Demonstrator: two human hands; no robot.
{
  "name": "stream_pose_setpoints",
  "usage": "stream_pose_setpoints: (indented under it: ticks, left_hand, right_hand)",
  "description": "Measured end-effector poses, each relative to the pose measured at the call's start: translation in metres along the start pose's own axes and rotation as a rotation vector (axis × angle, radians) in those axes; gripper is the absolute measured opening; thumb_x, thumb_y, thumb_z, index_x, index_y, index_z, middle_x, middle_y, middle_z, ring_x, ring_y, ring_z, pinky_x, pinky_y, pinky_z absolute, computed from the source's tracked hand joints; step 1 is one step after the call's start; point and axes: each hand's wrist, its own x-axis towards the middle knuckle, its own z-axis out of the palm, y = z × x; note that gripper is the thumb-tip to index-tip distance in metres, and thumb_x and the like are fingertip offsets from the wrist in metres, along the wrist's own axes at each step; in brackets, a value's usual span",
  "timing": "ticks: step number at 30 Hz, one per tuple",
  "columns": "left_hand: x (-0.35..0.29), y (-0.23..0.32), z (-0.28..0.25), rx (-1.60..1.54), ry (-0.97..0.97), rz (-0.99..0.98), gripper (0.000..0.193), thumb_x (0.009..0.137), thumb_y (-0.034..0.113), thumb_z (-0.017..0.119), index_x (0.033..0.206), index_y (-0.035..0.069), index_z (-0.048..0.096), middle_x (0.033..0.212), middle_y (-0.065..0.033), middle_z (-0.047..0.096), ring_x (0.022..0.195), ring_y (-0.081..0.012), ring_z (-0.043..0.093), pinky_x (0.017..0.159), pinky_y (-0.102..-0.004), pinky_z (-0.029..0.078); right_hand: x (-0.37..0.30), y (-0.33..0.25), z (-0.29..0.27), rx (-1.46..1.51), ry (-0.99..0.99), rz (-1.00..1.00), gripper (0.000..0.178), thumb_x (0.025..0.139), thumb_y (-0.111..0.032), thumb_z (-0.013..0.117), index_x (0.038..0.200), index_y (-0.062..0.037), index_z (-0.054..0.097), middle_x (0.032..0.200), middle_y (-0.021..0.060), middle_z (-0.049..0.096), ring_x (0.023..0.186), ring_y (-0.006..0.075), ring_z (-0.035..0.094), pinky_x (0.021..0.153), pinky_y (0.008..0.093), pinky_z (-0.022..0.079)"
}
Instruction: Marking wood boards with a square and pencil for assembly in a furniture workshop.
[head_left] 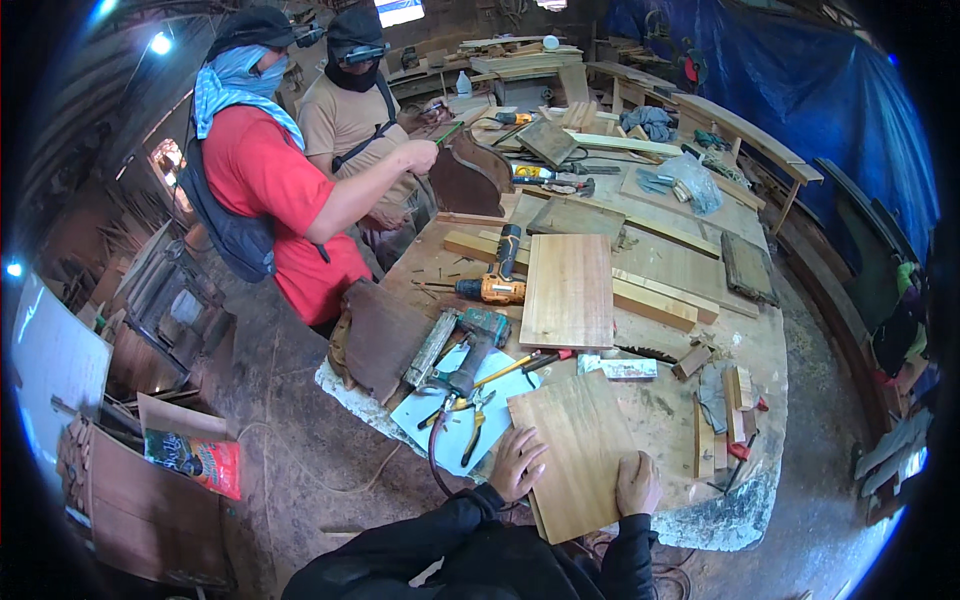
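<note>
The flat, rectangular light-brown wooden board [575, 440] lies at the near edge of the wooden table [655, 435], directly before me. My left hand [517, 464] is half open, fingers spread against its left edge; my right hand [638, 484] curls loosely at its right edge. I judge the step as steadying or positioning this board; any shift calls for both hands moving evenly. Left of it lie yellow-handled pliers [467, 437]; farther, a second pale rectangular board [568, 290] sits right of an orange-and-black cordless drill [500, 285].
</note>
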Motion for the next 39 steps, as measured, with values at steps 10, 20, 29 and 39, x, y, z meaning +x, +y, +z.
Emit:
stream_pose_setpoints:
  ticks: [10, 20, 29, 39]
  left_hand:
    - [-0.007, 0.0, 0.002, 0.087, -0.042, -0.036, 0.05, 0.091, 0.032, 0.054, 0.134, 0.007, 0.053, 0.15, -0.0231, 0.032, 0.139, -0.0457, 0.024, 0.115, -0.0544, 0.019]
    - [-0.004, 0.001, 0.004, 0.142, -0.019, -0.103, 0.054, 0.092, 0.039, 0.052, 0.137, 0.009, 0.05, 0.152, -0.0235, 0.028, 0.139, -0.0504, 0.022, 0.114, -0.057, 0.021]
    - [-0.008, 0.001, 0.002, 0.085, -0.037, -0.181, 0.056, 0.091, 0.038, 0.054, 0.138, 0.01, 0.049, 0.152, -0.022, 0.029, 0.14, -0.0497, 0.023, 0.114, -0.0553, 0.024]
    - [-0.003, -0.002, 0.004, 0.08, -0.081, -0.187, 0.056, 0.092, 0.037, 0.052, 0.142, 0.011, 0.045, 0.154, -0.0208, 0.024, 0.141, -0.0467, 0.022, 0.114, -0.0547, 0.023]
  right_hand:
    - [0.016, 0.045, -0.003, 0.575, -0.196, -0.017, 0.037, 0.084, -0.021, 0.065, 0.116, -0.0016, 0.06, 0.11, 0.021, 0.062, 0.102, 0.0382, 0.06, 0.086, 0.0437, 0.049]
    - [0.031, 0.056, -0.014, 0.386, -0.322, -0.238, 0.043, 0.086, -0.017, 0.063, 0.125, 0.0005, 0.056, 0.111, 0.0254, 0.062, 0.105, 0.0422, 0.059, 0.089, 0.0444, 0.049]
    - [0.019, 0.067, -0.023, 0.473, -0.398, -0.218, 0.043, 0.094, -0.026, 0.058, 0.126, 0.0015, 0.056, 0.116, 0.0254, 0.062, 0.109, 0.0399, 0.06, 0.093, 0.0419, 0.048]
    - [0.016, 0.078, -0.008, 0.644, -0.271, -0.221, 0.035, 0.092, -0.021, 0.058, 0.119, 0.002, 0.061, 0.102, 0.0209, 0.067, 0.096, 0.03, 0.066, 0.082, 0.0362, 0.052]
